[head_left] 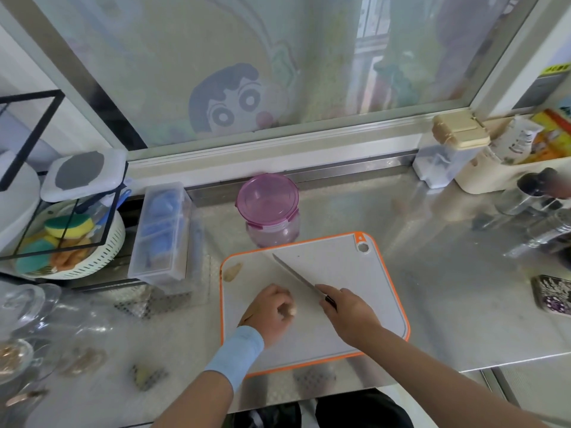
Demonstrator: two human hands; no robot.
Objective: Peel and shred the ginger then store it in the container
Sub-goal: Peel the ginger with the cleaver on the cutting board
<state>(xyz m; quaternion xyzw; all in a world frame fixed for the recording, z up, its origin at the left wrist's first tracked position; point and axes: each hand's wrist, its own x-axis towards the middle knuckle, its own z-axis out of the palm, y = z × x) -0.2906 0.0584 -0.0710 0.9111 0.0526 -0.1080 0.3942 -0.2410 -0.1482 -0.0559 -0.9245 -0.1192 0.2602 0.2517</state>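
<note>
A white cutting board with an orange rim lies on the steel counter. My left hand rests on the board with fingers curled round a small pale piece of ginger, mostly hidden. My right hand grips the dark handle of a knife, whose blade points up and left over the board, forefinger along its spine. Another ginger piece lies near the board's left edge. The clear container with a pink lid stands closed just behind the board.
A clear divided box and a white colander of sponges sit at the left. Glass jars crowd the near left. Seasoning boxes, cups and a patterned phone line the right. The counter's front edge runs below the board.
</note>
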